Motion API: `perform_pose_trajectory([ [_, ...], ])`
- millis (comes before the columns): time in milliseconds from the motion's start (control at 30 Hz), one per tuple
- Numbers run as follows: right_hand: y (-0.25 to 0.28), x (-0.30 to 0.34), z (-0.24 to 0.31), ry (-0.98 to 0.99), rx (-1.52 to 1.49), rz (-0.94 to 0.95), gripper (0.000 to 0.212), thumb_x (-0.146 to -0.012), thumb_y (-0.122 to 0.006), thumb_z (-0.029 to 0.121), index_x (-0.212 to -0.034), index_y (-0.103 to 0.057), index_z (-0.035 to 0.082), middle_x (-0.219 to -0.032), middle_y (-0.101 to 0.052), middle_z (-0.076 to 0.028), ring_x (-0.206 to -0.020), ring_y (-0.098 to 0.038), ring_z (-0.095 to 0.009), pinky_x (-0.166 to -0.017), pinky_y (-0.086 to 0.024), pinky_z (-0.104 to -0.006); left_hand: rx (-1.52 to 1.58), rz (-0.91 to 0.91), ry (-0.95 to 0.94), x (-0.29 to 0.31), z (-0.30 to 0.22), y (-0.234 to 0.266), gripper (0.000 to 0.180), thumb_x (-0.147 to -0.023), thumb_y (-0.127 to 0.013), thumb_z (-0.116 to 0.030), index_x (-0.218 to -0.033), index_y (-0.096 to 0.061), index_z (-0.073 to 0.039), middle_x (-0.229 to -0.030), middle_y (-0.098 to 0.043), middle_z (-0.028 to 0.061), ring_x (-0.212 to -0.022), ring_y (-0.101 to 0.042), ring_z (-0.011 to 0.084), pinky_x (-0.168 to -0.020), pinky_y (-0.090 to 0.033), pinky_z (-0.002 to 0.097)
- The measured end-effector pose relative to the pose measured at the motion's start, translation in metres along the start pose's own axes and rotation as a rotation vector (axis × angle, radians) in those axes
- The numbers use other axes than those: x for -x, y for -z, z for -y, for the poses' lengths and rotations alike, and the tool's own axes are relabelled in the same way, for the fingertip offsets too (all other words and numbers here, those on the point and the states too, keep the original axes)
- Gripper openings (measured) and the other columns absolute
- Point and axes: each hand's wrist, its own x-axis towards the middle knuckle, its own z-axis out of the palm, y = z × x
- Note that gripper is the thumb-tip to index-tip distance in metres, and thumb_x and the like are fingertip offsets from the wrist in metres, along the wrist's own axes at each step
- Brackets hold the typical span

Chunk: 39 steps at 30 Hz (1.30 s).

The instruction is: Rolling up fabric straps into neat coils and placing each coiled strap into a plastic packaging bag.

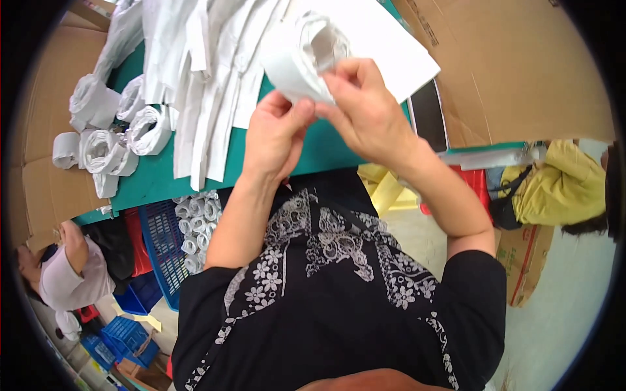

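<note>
Above the green tabletop (319,143), both my hands hold one rolled white strip (290,68), its hollow middle facing up. My left hand (277,133) pinches its lower edge between thumb and fingers. Gripping the near right side of the roll, my right hand (365,104) has its fingers curled and its thumb close to the left thumb. Long white strips (208,111) lie in a loose bundle left of my hands. Several finished-looking white rolls (101,153) sit in a cluster farther left. Under the held roll lies a flat white sheet (398,52).
Cardboard panels stand at the left (52,137) and right (521,72) of the table. Below the left edge, a blue basket (160,254) holds several small white rolls (199,225). One person in a pale top (75,277) is at the left, another in yellow (564,186) at the right.
</note>
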Motion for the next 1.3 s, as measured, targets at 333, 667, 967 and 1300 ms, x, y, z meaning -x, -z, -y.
perform_pose_trajectory([
  [333, -0.012, 0.010, 0.014, 0.023, -0.280, 0.054, 0.046, -0.066, -0.077, 0.007, -0.091, -0.039, 0.008, -0.102, -0.048, -0.015, -0.094, -0.053, -0.026, -0.081, -0.043, -0.0331, -0.050, 0.199, -0.009, 0.027, -0.006, 0.035, 0.057, -0.071, -0.076, -0.011, -0.119, -0.049, 0.002, -0.111, -0.059, 0.0102, -0.102, -0.057, 0.0208, -0.087, -0.047, 0.0331],
  [667, -0.014, 0.008, 0.014, 0.028, -0.377, 0.116, 0.048, -0.064, -0.081, 0.017, -0.088, -0.040, 0.007, -0.115, -0.047, -0.020, -0.100, -0.055, -0.027, -0.085, -0.044, -0.0359, -0.405, 0.284, 0.137, 0.024, -0.025, 0.061, 0.083, -0.054, -0.084, -0.009, -0.126, -0.043, 0.000, -0.108, -0.058, 0.0106, -0.098, -0.057, 0.0191, -0.085, -0.046, 0.0320],
  [967, -0.012, -0.005, 0.020, 0.031, -0.457, 0.143, 0.041, -0.063, -0.082, 0.020, -0.090, -0.056, 0.002, -0.117, -0.044, -0.015, -0.095, -0.055, -0.021, -0.077, -0.048, -0.0301, -0.438, 0.394, 0.199, 0.021, -0.059, 0.047, 0.094, -0.051, -0.083, -0.009, -0.132, -0.034, 0.001, -0.110, -0.057, 0.0135, -0.100, -0.057, 0.0215, -0.090, -0.043, 0.0347],
  [1300, -0.029, -0.007, 0.035, -0.167, -0.583, 0.148, 0.043, -0.062, -0.080, 0.016, -0.099, -0.062, 0.003, -0.109, -0.043, -0.010, -0.094, -0.049, -0.016, -0.079, -0.043, -0.0269, -0.174, 0.473, 0.242, 0.025, -0.065, 0.051, 0.061, -0.065, -0.074, -0.005, -0.119, -0.046, 0.004, -0.086, -0.061, 0.0126, -0.044, -0.050, 0.0096, -0.031, -0.035, 0.0199],
])
